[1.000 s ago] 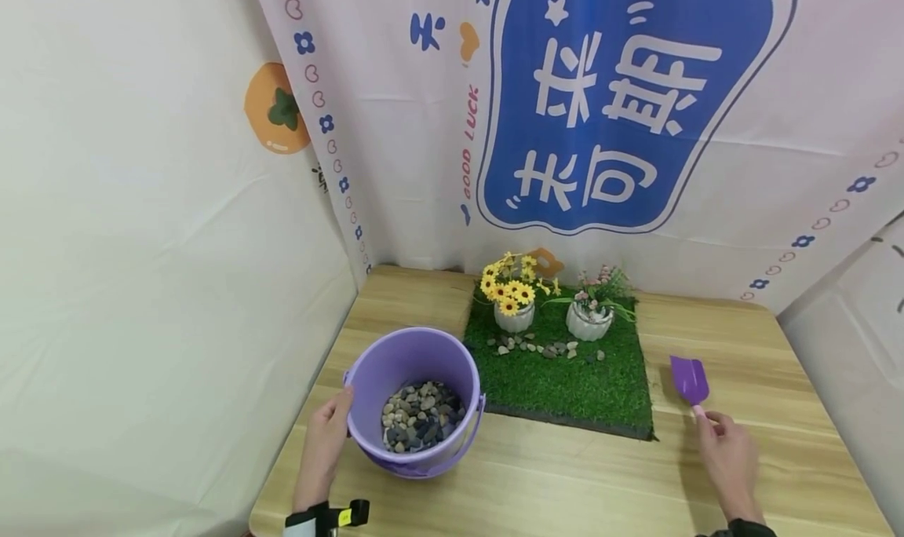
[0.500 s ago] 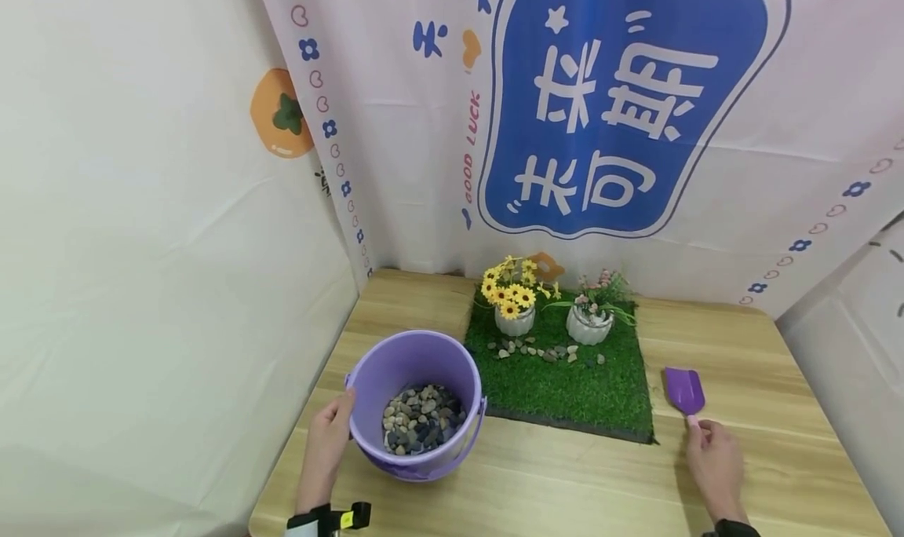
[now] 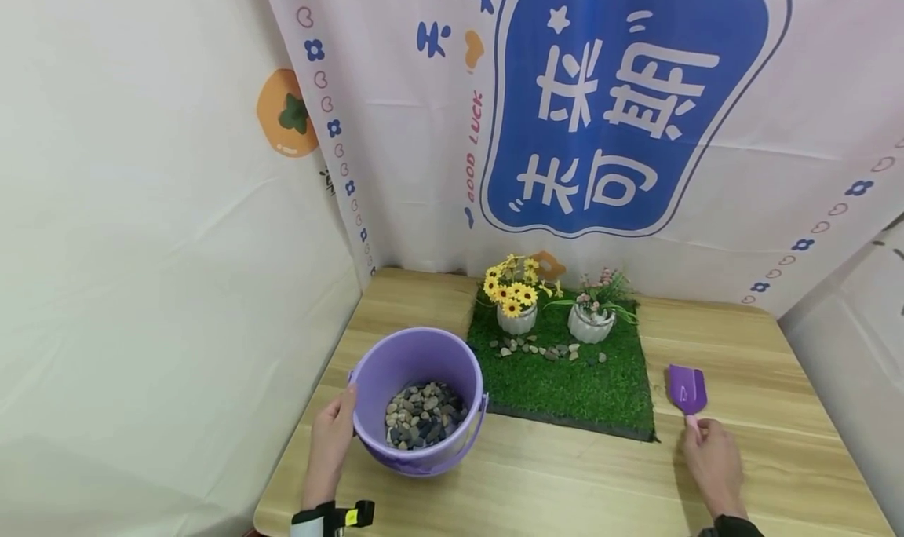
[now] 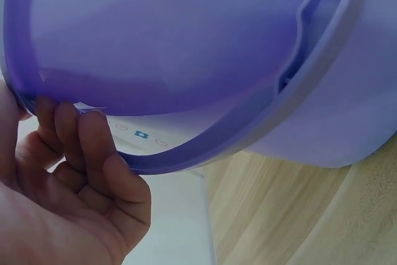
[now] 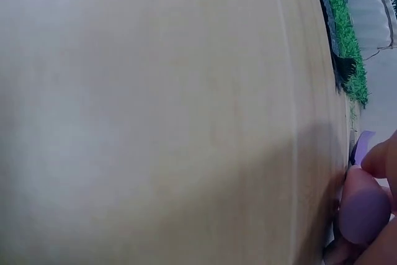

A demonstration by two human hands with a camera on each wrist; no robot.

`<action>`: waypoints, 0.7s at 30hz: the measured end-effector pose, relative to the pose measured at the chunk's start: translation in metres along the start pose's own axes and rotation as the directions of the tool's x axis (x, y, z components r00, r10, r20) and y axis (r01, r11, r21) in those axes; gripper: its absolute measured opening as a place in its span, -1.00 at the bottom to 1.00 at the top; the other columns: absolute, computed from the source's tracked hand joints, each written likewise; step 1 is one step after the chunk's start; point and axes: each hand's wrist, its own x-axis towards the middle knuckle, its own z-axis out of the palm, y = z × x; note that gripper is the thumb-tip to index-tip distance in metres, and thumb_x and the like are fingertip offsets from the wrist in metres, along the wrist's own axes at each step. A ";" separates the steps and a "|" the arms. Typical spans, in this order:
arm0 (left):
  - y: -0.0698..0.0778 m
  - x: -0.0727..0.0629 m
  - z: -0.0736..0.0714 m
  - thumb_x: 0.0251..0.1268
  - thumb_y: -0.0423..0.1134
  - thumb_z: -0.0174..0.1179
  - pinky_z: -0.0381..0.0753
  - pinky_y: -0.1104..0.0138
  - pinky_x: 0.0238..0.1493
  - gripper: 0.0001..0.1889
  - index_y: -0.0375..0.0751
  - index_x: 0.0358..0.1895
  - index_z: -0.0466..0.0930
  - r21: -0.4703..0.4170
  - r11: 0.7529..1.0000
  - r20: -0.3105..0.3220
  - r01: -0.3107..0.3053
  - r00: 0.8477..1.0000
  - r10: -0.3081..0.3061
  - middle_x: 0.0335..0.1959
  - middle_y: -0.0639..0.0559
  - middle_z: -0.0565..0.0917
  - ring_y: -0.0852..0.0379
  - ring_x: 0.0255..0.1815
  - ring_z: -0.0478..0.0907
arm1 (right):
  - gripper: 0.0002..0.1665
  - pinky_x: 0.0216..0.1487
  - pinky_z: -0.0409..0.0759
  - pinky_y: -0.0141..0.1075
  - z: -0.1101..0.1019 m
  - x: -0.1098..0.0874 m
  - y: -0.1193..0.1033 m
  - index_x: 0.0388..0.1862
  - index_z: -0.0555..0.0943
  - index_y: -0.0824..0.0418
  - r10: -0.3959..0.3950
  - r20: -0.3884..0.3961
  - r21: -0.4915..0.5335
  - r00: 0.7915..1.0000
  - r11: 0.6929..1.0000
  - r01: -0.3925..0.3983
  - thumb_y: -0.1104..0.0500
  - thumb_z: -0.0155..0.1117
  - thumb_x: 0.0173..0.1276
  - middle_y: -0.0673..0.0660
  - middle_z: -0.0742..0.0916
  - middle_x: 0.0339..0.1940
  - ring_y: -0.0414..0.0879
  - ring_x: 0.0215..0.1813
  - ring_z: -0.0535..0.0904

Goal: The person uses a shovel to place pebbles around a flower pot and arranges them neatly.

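A purple bucket (image 3: 387, 368) stands at the left of the table with grey and tan pebbles (image 3: 425, 415) in its bottom. My left hand (image 3: 331, 435) grips its left rim; in the left wrist view the fingers (image 4: 93, 134) curl around the rim by the handle. At the right, my right hand (image 3: 715, 460) holds a small purple shovel (image 3: 687, 388) by its pink handle, the blade pointing away from me, low over the wood. The right wrist view catches the handle end (image 5: 365, 212) between the fingers, most of the blade being hidden.
A green turf mat (image 3: 572, 392) lies between the hands. On it sit a pot of yellow flowers (image 3: 517, 319), a pot of pink flowers (image 3: 590, 323) and a row of pebbles (image 3: 547, 352). A printed cloth (image 3: 417, 231) hangs behind the wooden table (image 3: 551, 474).
My right hand and the shovel have come slightly left and toward me, the blade now pointing straighter ahead. The left hand keeps its grip on the bucket, which stays in place.
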 end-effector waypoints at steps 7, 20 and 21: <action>0.005 -0.006 0.002 0.47 0.21 -0.05 0.34 0.35 -0.50 -0.46 -0.19 -0.42 0.58 0.264 0.953 -0.181 -0.148 0.963 0.200 -0.54 -0.03 0.59 0.18 -0.56 0.42 | -0.51 -0.23 0.39 0.06 -0.005 -0.019 -0.008 0.08 0.49 0.49 0.038 -0.064 0.022 0.997 0.999 -0.036 0.06 0.02 0.49 0.48 0.59 -0.16 0.29 -0.11 0.47; 0.063 -0.065 0.034 0.17 -0.45 0.19 0.41 0.56 -0.53 -0.76 -0.16 -0.60 0.41 0.418 0.468 -0.218 -0.779 0.414 0.884 -0.59 0.07 0.46 0.25 -0.56 0.38 | -0.90 -0.50 0.34 -0.56 -0.019 -0.060 -0.074 -0.32 0.68 0.36 -0.253 -0.385 0.127 0.887 0.938 0.323 0.39 0.26 0.19 0.18 0.69 -0.54 -0.47 -0.52 0.37; 0.067 -0.071 0.041 0.16 -0.46 0.19 0.40 0.59 -0.51 -0.77 -0.15 -0.58 0.42 0.370 0.429 -0.184 -0.824 0.387 0.903 -0.57 0.09 0.45 0.28 -0.55 0.37 | -0.92 -0.50 0.34 -0.60 -0.019 -0.063 -0.081 -0.35 0.68 0.36 -0.291 -0.419 0.127 0.860 0.919 0.373 0.41 0.27 0.16 0.17 0.68 -0.56 -0.52 -0.51 0.33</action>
